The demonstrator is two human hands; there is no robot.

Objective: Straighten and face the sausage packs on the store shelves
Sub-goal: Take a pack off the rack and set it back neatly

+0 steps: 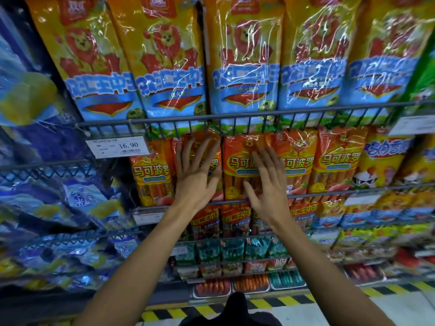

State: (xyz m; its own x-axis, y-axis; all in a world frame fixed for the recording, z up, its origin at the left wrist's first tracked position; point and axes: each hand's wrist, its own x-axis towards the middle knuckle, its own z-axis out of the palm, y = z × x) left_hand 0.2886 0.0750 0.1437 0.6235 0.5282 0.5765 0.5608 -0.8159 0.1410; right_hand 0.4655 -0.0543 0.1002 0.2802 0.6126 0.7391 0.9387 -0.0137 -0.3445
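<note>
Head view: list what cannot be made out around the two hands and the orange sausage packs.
- Whether the left hand and right hand touch the orange sausage packs: seen from behind, contact is hidden.
- Pack labels beneath the hands: covered by fingers.
- Price tag: small print too small.
- Blue bags at the left: blurred.
- Big yellow packs: tops cut off by the upper edge.

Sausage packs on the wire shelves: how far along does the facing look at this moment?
Looks done: the big yellow-and-blue lion-print packs on the top shelf stand upright, fronts out. In hand: the left hand and right hand lie with spread fingers on the orange sausage packs of the second shelf. Left: the smaller red packs below and the rows further down, too blurred to judge.
</note>
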